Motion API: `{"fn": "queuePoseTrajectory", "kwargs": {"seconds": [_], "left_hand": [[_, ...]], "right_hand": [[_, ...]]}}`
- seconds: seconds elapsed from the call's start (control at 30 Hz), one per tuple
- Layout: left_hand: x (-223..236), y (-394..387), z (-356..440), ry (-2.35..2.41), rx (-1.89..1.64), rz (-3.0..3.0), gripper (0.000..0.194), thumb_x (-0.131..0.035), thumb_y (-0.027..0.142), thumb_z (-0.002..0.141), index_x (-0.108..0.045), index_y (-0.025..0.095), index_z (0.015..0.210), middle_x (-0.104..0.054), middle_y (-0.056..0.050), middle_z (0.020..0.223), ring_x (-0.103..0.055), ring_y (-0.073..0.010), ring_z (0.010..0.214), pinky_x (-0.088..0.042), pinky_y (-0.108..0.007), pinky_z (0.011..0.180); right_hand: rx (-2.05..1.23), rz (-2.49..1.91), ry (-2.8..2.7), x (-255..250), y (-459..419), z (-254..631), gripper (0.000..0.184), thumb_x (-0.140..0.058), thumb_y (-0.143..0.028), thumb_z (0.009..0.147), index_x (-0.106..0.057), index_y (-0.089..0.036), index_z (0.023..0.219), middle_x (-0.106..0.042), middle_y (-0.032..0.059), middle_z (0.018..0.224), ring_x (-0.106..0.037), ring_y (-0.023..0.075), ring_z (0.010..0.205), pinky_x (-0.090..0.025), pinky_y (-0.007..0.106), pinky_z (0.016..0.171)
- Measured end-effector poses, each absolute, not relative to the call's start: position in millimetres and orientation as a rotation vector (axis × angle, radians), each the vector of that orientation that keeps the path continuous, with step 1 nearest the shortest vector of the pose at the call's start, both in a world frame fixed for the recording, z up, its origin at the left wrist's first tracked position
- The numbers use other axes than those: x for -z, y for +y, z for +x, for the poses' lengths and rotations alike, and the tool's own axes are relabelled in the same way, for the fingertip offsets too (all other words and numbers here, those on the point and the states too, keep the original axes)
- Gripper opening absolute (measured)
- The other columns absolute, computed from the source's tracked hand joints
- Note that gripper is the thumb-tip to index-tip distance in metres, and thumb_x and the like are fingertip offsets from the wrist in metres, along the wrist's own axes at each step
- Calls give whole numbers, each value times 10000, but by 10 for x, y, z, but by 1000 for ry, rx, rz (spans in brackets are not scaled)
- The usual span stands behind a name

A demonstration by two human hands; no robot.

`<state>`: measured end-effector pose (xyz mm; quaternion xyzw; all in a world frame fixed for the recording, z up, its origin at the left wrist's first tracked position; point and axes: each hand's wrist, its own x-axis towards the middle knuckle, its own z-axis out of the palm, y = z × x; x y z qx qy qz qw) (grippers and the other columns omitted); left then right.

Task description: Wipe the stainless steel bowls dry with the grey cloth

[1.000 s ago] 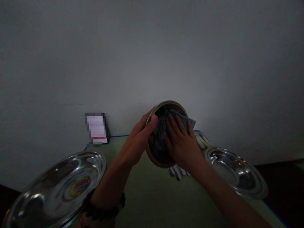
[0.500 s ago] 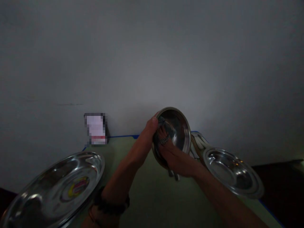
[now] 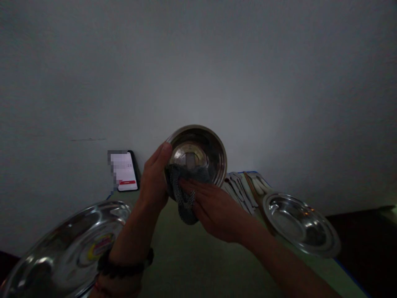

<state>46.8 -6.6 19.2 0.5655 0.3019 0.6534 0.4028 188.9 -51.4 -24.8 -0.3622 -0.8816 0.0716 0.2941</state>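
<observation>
A shiny metal bowl [image 3: 214, 153] is held up above the table, tilted so its inside faces me. My left hand [image 3: 155, 174] grips its left edge, thumb over the rim. A dark patterned cloth [image 3: 182, 205] lies against the lower inside of the bowl and hangs over the rim. My right hand [image 3: 207, 203] presses this cloth to the metal, fingers together and partly wrapped in its folds.
A large metal tray [image 3: 40, 269] with a colourful sticker stands at left. A phone [image 3: 127, 174] leans on the wall. Several pieces of cutlery [image 3: 242, 192] lie behind a metal dish [image 3: 288, 223] at right, on the green table [image 3: 186, 265].
Both hands and the bowl have moved left, and the bowl's inside now faces me more. My right hand has come from deep inside the bowl to its lower rim, showing more cloth.
</observation>
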Motion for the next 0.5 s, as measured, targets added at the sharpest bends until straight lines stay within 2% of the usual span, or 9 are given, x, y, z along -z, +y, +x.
{"fn": "queuePoseTrajectory", "kwargs": {"seconds": [0.1, 0.2, 0.33, 0.5], "left_hand": [[-167, -18, 436, 779, -1709, 1431, 393, -532, 545, 838, -671, 277, 1090, -700, 0, 1103, -571, -270, 1159, -466, -402, 974], [-140, -18, 457, 817, -1780, 1486, 367, -514, 509, 867, -664, 266, 1096, -674, -13, 1172, -579, -245, 1141, -441, -388, 987], [-131, -82, 550, 872, -1744, 1550, 419, -509, 488, 882, -607, 243, 1207, -628, -32, 1269, -535, -232, 1202, -370, -390, 1057], [-101, -132, 646, 752, -1558, 1559, 436, -475, 489, 901, -608, 237, 1231, -599, -21, 1321, -495, -242, 1257, -338, -388, 1089]], "right_hand": [[39, -1174, -2336, 326, -427, 1970, 462, -287, -338, 978, -465, -173, 1370, -475, 38, 1438, -374, 212, 1365, -218, 468, 1175], [216, -1330, -2288, 407, -310, 2106, 467, -282, -370, 977, -455, -213, 1380, -436, 15, 1466, -278, 249, 1412, -119, 558, 1172], [321, -1510, -2121, 515, -147, 2264, 536, -288, -388, 971, -318, -169, 1459, -273, 36, 1546, -153, 311, 1441, -162, 575, 1153], [245, -1460, -1928, 579, 0, 2341, 651, -346, -305, 944, -107, -51, 1493, -11, 164, 1588, -44, 302, 1456, -250, 491, 1149]]}}
